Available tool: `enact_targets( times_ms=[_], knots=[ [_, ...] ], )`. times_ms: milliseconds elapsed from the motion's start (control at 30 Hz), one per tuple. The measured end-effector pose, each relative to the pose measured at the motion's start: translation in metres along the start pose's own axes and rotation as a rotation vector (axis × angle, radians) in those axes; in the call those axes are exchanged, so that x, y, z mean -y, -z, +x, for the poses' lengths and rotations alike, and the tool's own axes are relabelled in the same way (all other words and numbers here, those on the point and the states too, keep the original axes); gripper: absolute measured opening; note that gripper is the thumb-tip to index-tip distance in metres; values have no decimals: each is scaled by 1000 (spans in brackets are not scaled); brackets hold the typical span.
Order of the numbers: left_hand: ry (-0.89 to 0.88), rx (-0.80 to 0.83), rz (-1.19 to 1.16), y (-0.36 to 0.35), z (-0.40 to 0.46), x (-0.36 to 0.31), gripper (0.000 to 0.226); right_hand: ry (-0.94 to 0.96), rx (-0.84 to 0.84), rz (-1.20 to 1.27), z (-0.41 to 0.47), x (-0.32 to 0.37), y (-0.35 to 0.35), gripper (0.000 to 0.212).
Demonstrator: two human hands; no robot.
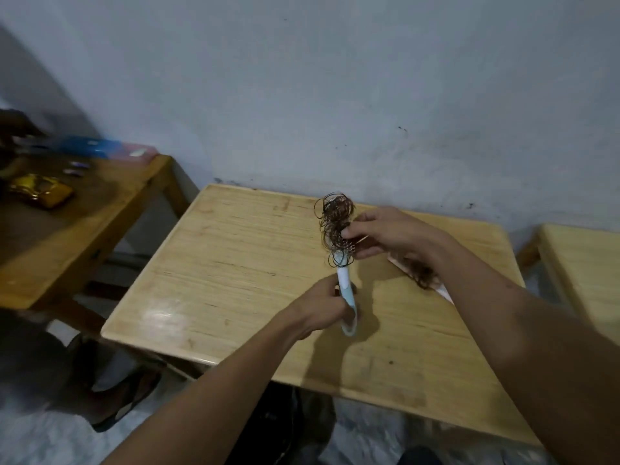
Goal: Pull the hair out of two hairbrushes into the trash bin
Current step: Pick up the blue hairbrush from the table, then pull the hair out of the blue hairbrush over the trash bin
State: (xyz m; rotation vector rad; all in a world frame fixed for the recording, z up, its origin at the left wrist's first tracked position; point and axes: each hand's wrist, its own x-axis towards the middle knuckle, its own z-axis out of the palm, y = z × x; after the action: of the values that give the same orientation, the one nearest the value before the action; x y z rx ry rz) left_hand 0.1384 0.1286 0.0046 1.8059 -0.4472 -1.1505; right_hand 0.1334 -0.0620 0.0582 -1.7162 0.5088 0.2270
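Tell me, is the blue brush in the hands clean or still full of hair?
Still full. A brown hair clump covers the head of the blue brush, and the right hand pinches it.

Upright blue hairbrush (345, 283) tangled with brown hair (335, 219), second hairy hairbrush (419, 273) flat

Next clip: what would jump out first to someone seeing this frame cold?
First, the tangle of brown hair wound around the head of the light blue plastic hairbrush, held above the middle of the pale wooden table. The left hand grips its handle while the right hand pinches at the hair. Beneath the right wrist, a second brush clogged with brown hair lies on the table.
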Motion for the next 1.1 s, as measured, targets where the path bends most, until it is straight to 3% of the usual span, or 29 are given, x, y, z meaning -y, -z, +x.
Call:
enact_targets(
  times_ms=[200, 300, 333, 467, 567, 700, 867, 1000, 1100],
  knots=[
    [-278, -287, -344, 25, -8, 32, 51, 123, 53, -51, 23, 19, -47, 6],
    [-321, -397, -498, 40, -15, 47, 22, 171, 103, -88, 28, 20, -80, 9],
    [-314, -443, -491, 46, -20, 53, 25, 189, 124, -90, 27, 20, -92, 10],
    [-361, -601, -372, 66, -55, 96, 59, 252, 298, -89, 13, 22, -140, 23],
    [-374, -746, -272, 76, -98, 137, 70, 247, 427, -164, -4, 23, -171, 38],
    [-383, -892, 45, 87, -153, 193, 63, 227, 505, -358, -20, 15, -210, 41],
    [-341, -896, 388, 98, -190, 258, 48, 192, 541, -597, -31, -15, -255, 26],
    [-338, -885, 524, 97, -201, 297, 25, 99, 586, -623, -33, -49, -280, 29],
    [-298, -874, 631, 95, -202, 328, 32, 54, 625, -599, -33, -79, -293, 27]
  ],
)
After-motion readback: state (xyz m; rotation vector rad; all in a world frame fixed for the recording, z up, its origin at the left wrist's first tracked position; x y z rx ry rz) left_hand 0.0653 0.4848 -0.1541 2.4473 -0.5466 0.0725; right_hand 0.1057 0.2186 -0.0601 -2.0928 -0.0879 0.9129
